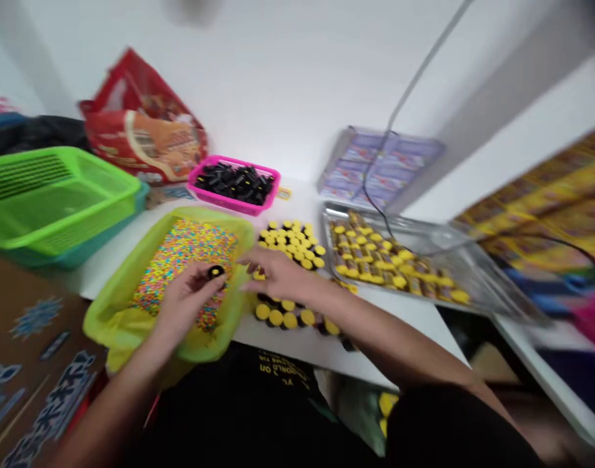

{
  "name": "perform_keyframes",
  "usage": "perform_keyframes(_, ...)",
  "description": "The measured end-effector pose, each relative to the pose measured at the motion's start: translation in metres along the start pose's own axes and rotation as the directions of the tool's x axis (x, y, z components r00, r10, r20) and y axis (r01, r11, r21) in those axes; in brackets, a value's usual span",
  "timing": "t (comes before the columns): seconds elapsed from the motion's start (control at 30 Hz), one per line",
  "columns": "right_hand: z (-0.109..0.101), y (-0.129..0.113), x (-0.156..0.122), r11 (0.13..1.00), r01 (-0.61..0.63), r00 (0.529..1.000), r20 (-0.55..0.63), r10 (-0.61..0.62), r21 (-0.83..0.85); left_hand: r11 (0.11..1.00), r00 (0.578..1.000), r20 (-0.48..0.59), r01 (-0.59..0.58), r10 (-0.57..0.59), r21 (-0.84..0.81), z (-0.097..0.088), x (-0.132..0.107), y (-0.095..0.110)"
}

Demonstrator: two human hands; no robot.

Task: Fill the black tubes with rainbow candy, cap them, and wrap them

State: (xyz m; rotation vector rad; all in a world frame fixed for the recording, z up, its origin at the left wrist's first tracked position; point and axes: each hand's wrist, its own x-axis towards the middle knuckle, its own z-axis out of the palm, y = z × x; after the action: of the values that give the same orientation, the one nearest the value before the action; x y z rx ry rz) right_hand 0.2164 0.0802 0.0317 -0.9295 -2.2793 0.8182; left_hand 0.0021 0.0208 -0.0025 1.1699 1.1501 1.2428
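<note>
Over the near part of the yellow-green basket (95, 312), my left hand (188, 292) pinches a small round black piece with a yellow centre (215, 272). Beneath it, the basket holds many tiny multicoloured candy-like beads (190, 240). My right hand (273, 273) hovers just right of the basket's rim, fingers apart, with nothing visible between them. Rows of small black containers with round yellow tops (290, 240) stand on the white table below and beyond it; my right hand and forearm hide some of them.
A pink basket (229, 207) of black pieces stands at the back. To the right, a metal tray (329, 224) holds filled yellow-topped containers, with a cable (375, 208) crossing over it. Green baskets (78, 195), a red bag (156, 140) and a cardboard box (39, 299) are left.
</note>
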Motion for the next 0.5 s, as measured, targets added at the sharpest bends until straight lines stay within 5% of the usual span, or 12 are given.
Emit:
perform_keyframes(0.1,-0.057,0.020,-0.047,0.960,-0.269,0.958,-0.121,0.259,-0.078,0.999,0.994,-0.101,0.048,-0.046,0.018,-0.012,0.005,-0.001)
perform_keyframes(0.2,-0.092,0.046,-0.109,0.807,-0.564,0.820,-0.236,0.522,-0.176,0.994,0.979,-0.170,0.109,-0.111,-0.021,-0.019,0.008,-0.005)
perform_keyframes(0.27,-0.095,0.063,-0.145,0.650,-0.736,0.674,-0.287,0.681,-0.187,0.988,0.973,-0.172,0.149,-0.152,-0.028,-0.019,0.008,-0.007)
perform_keyframes(0.33,-0.086,0.077,-0.172,0.552,-0.815,0.577,-0.312,0.755,-0.176,0.986,0.974,-0.156,0.165,-0.165,-0.016,-0.016,0.007,-0.007)
perform_keyframes(0.4,-0.072,0.085,-0.186,0.537,-0.827,0.562,-0.301,0.770,-0.168,0.988,0.977,-0.151,0.155,-0.154,-0.002,-0.011,0.007,-0.007)
perform_keyframes(0.5,-0.053,0.092,-0.186,0.575,-0.801,0.598,-0.262,0.758,-0.166,0.993,0.984,-0.140,0.114,-0.109,0.032,-0.008,0.008,-0.008)
